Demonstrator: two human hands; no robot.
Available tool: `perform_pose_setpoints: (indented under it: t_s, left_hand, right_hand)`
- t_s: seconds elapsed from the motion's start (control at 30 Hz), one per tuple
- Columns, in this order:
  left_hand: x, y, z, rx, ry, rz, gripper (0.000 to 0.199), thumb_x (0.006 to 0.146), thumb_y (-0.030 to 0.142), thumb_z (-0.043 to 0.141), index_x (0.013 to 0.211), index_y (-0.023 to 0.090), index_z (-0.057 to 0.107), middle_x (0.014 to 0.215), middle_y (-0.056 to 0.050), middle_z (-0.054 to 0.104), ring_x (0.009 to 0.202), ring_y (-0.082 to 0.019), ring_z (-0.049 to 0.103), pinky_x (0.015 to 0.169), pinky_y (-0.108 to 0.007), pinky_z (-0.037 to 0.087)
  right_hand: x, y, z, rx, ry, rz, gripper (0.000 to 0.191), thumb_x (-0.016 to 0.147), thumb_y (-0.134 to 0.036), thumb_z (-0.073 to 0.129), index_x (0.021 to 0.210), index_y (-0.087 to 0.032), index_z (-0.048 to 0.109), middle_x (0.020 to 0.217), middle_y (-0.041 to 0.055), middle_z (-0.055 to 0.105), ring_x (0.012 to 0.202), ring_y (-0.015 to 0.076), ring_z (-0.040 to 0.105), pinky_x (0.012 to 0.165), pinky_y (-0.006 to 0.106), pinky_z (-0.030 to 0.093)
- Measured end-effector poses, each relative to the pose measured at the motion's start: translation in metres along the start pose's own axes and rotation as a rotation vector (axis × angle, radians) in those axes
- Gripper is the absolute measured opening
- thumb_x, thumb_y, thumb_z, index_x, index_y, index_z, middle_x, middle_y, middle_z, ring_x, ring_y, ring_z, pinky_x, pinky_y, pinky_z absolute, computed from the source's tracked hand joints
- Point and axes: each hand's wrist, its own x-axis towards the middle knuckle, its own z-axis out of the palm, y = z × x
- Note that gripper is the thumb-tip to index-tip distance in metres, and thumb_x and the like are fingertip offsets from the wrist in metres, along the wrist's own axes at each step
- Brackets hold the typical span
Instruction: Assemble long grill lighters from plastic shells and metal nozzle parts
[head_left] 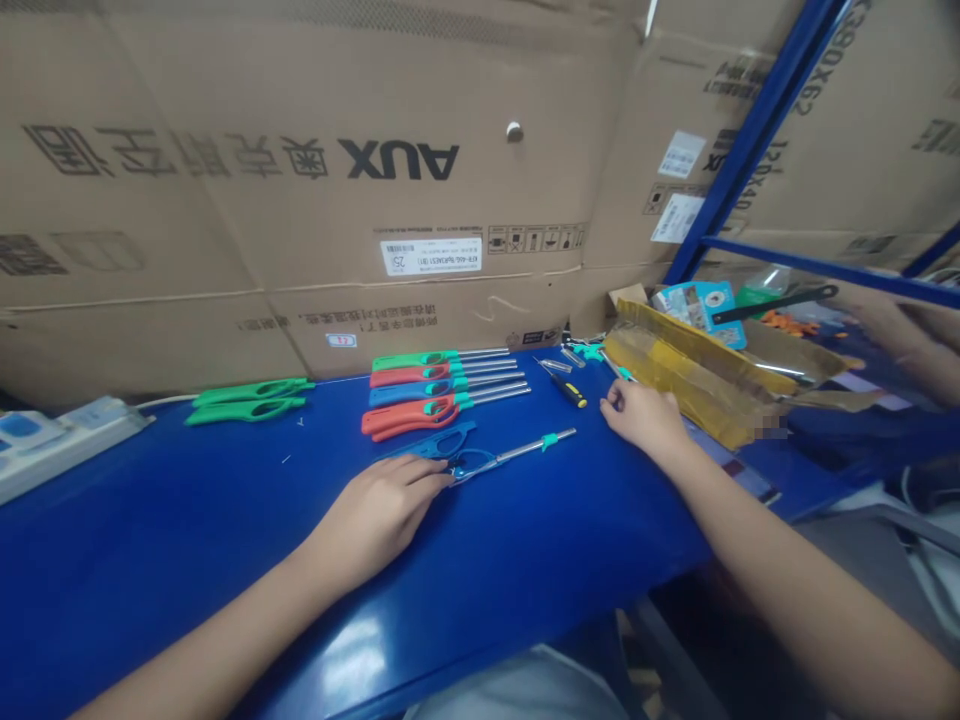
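head view: the left hand (pixel 379 515) lies on a blue bench (pixel 187 530), its fingers together, the fingertips at the loop of a blue-handled gas lighter (pixel 517 451). that lighter lies flat, its metal tube pointing right. whether the hand clamps it cannot be told. the right hand (pixel 641 420) rests further along with its fingers curled, just beside a small teal-capped metal rod (pixel 619 371); any hold on it cannot be told. a screwdriver (pixel 568 390) lies between the hands, beyond a row of finished lighters (pixel 442 398). assessment: the lighter appears light and stiff, its thin tube likely to bend. the plastic handle is the sound place to take hold.
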Motion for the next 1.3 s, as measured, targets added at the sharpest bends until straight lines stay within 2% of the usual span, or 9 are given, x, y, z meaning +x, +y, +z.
perform_pose_setpoints:
  t_s: [0.13, 0.33, 0.53, 0.63, 0.8, 1.07, 1.2, 1.3]
  left_hand:
    - [-0.001, -0.001, 0.001, -0.002, 0.002, 0.001, 0.029, 0.100, 0.018, 0.048, 0.117, 0.022, 0.071, 0.120, -0.009, 0.073, 0.105, -0.026, 0.071, 0.089, -0.042, 0.060]
    - [-0.001, -0.001, -0.002, -0.002, -0.005, 0.011, 0.029, 0.100, 0.016, 0.048, 0.117, 0.021, 0.070, 0.119, -0.009, 0.073, 0.106, -0.025, 0.071, 0.089, -0.041, 0.060]
    - [0.000, -0.002, -0.003, -0.013, -0.001, 0.023, 0.029, 0.099, 0.016, 0.048, 0.118, 0.021, 0.070, 0.119, -0.010, 0.073, 0.106, -0.025, 0.071, 0.088, -0.039, 0.061]
    - [0.001, -0.001, -0.003, -0.017, 0.022, 0.035, 0.029, 0.099, 0.015, 0.048, 0.116, 0.020, 0.071, 0.118, -0.010, 0.074, 0.104, -0.024, 0.072, 0.086, -0.038, 0.061]
    - [0.002, 0.000, -0.004, -0.020, 0.036, 0.033, 0.029, 0.099, 0.015, 0.048, 0.115, 0.020, 0.072, 0.116, -0.010, 0.074, 0.103, -0.024, 0.072, 0.085, -0.037, 0.062]
    - [0.000, 0.000, -0.004, 0.032, 0.007, 0.037, 0.026, 0.098, 0.016, 0.050, 0.113, 0.019, 0.072, 0.117, -0.009, 0.074, 0.103, -0.025, 0.072, 0.086, -0.040, 0.062]
    - [0.000, 0.001, -0.005, 0.021, 0.009, 0.037, 0.026, 0.098, 0.016, 0.050, 0.113, 0.020, 0.072, 0.118, -0.008, 0.074, 0.104, -0.025, 0.072, 0.086, -0.038, 0.061]
    - [0.000, 0.000, -0.005, 0.006, 0.017, 0.032, 0.027, 0.099, 0.016, 0.049, 0.113, 0.020, 0.072, 0.118, -0.008, 0.074, 0.104, -0.025, 0.072, 0.086, -0.039, 0.061]
  right_hand:
    - [0.009, -0.004, 0.000, -0.035, 0.013, -0.039, 0.021, 0.093, -0.030, 0.047, 0.105, -0.020, 0.061, 0.109, 0.0111, 0.069, 0.105, 0.0276, 0.064, 0.087, 0.041, 0.041]
    - [0.034, -0.018, 0.005, -0.077, 0.028, -0.032, 0.042, 0.092, -0.025, 0.047, 0.132, -0.013, 0.054, 0.135, 0.0224, 0.053, 0.123, 0.0367, 0.053, 0.096, 0.049, 0.042]
    - [0.062, -0.021, 0.012, -0.032, -0.043, -0.100, 0.057, 0.090, -0.017, 0.046, 0.147, -0.017, 0.043, 0.154, 0.0167, 0.040, 0.130, 0.0323, 0.049, 0.100, 0.042, 0.045]
    - [0.066, -0.019, 0.014, -0.019, -0.079, -0.114, 0.051, 0.090, -0.017, 0.045, 0.141, -0.019, 0.049, 0.149, 0.0154, 0.044, 0.123, 0.0311, 0.055, 0.096, 0.041, 0.047]
    - [0.063, -0.018, 0.016, -0.001, -0.058, -0.091, 0.043, 0.091, -0.015, 0.043, 0.132, -0.016, 0.053, 0.137, 0.0182, 0.047, 0.106, 0.0280, 0.063, 0.086, 0.037, 0.049]
    - [0.057, -0.023, 0.012, 0.038, -0.082, -0.077, 0.037, 0.086, -0.009, 0.052, 0.122, -0.016, 0.058, 0.128, 0.0162, 0.054, 0.117, 0.0275, 0.059, 0.096, 0.033, 0.047]
    - [0.052, -0.022, 0.005, 0.030, -0.125, 0.003, 0.042, 0.086, -0.014, 0.057, 0.128, -0.016, 0.055, 0.131, 0.0186, 0.051, 0.105, 0.0268, 0.065, 0.088, 0.034, 0.049]
    - [0.050, -0.021, -0.002, 0.020, -0.166, 0.019, 0.036, 0.086, -0.015, 0.058, 0.122, -0.015, 0.059, 0.126, 0.0194, 0.056, 0.102, 0.0284, 0.067, 0.085, 0.035, 0.049]
